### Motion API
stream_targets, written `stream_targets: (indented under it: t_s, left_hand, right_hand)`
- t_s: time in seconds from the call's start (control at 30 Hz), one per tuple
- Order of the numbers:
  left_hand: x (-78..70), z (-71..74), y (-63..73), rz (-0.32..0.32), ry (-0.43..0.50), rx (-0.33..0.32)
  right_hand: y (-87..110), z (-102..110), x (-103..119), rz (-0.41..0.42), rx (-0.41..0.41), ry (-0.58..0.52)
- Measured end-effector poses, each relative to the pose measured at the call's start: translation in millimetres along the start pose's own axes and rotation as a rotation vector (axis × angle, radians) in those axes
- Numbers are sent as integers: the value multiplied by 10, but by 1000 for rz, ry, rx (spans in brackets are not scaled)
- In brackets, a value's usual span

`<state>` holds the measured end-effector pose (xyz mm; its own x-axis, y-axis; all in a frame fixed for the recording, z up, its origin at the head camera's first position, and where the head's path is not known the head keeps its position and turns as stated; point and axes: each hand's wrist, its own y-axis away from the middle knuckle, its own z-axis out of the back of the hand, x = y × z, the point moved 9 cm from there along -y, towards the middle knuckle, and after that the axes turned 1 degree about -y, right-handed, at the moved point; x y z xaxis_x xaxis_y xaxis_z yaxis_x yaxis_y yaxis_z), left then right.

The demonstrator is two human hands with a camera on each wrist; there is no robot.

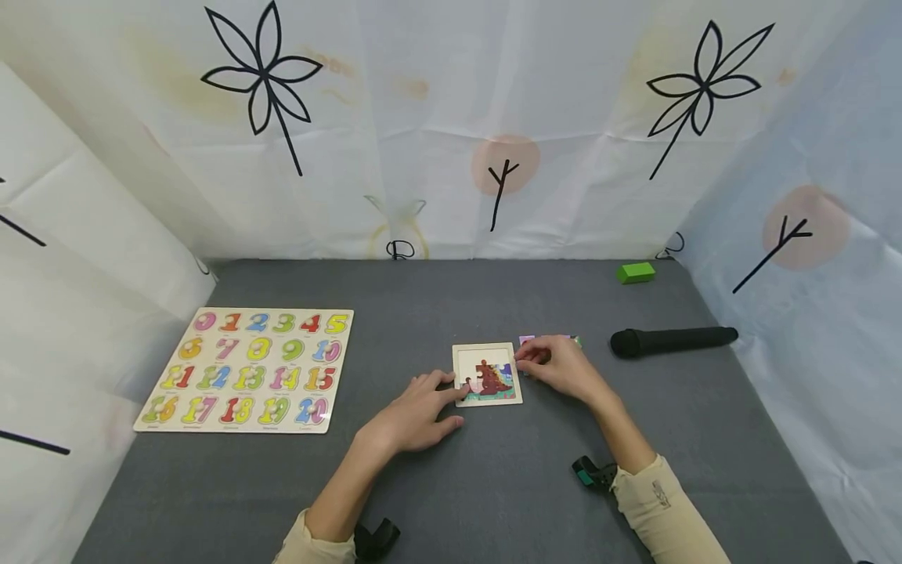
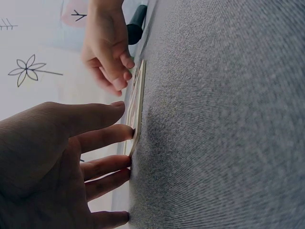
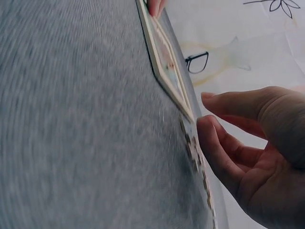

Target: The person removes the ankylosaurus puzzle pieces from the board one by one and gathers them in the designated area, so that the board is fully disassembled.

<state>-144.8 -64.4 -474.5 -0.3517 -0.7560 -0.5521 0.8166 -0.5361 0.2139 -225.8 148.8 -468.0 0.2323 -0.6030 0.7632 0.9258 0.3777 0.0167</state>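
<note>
A small square jigsaw puzzle (image 1: 486, 352) in a pale wooden frame lies mid-table, partly filled with a brown figure and coloured pieces at its lower right. My left hand (image 1: 419, 411) lies at its left side with fingers extended; in the left wrist view, fingertips touch the frame edge. Just off the frame's right edge is my right hand (image 1: 560, 366). In the right wrist view its thumb and bent index finger stand slightly apart, and nothing shows between them. Loose jigsaw pieces (image 3: 193, 152) lie beneath the right hand, mostly hidden by it in the head view.
On the left of the grey table (image 1: 423, 305) lies a number puzzle board (image 1: 243, 370) with coloured numerals. A black microphone (image 1: 672, 341) lies at the right, and a green block (image 1: 636, 272) sits near the back right edge. White patterned cloth (image 1: 437, 117) walls the table in.
</note>
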Motion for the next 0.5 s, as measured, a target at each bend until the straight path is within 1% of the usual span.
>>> stream_targets:
  t_s: [0.17,0.4,0.5]
  left_hand:
    - [-9,13,-9,-6,0,-8]
    - [-8,8,-12,-9,-1,-9]
    - [-9,5,-14,-10,-1,-6]
  right_hand:
    - [-28,-73,105,21,38,-52]
    - [-67,-205,172,50,93,-132]
    - [-98,-280,219,63,123,-136]
